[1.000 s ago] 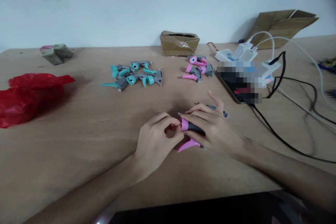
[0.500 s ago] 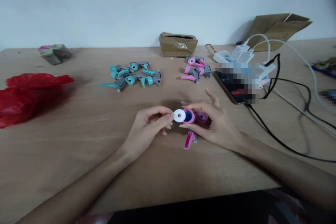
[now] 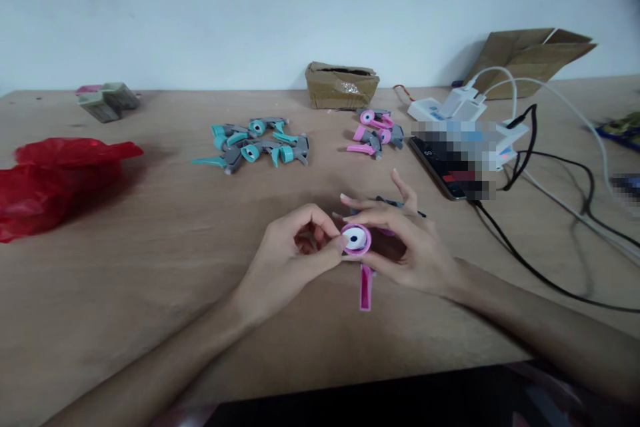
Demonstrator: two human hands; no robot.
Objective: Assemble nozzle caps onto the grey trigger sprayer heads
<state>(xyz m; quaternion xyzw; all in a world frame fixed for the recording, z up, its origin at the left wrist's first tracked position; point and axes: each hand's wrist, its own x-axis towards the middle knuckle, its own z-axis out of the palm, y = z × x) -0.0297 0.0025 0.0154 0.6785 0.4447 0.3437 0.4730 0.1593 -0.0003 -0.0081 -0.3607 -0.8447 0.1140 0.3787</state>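
Observation:
Between finger and thumb, my right hand (image 3: 400, 233) grips a pink-and-grey trigger spray head (image 3: 366, 287) by its round pink collar, the opening turned up toward me. A white ring-shaped washer (image 3: 356, 235) with a dark centre hole sits inside the collar. My left hand (image 3: 300, 240) is closed, thumb and fingertip pinching the washer's left edge at the collar rim. The pink trigger points down toward the table's front edge. Most of the spray head's body is hidden behind my right hand.
Beyond my hands lie several teal-and-grey spray heads (image 3: 255, 143) and several pink-and-grey ones (image 3: 375, 135). A phone (image 3: 435, 163), a power strip (image 3: 425, 109) and cables are at right. Small cardboard box (image 3: 340, 90) at the back; red plastic bag (image 3: 55, 180) at left.
The white washer has moved from left of the pink collar into its opening, with my left hand following rightward. The spray head has turned slightly, its trigger now pointing straighter down.

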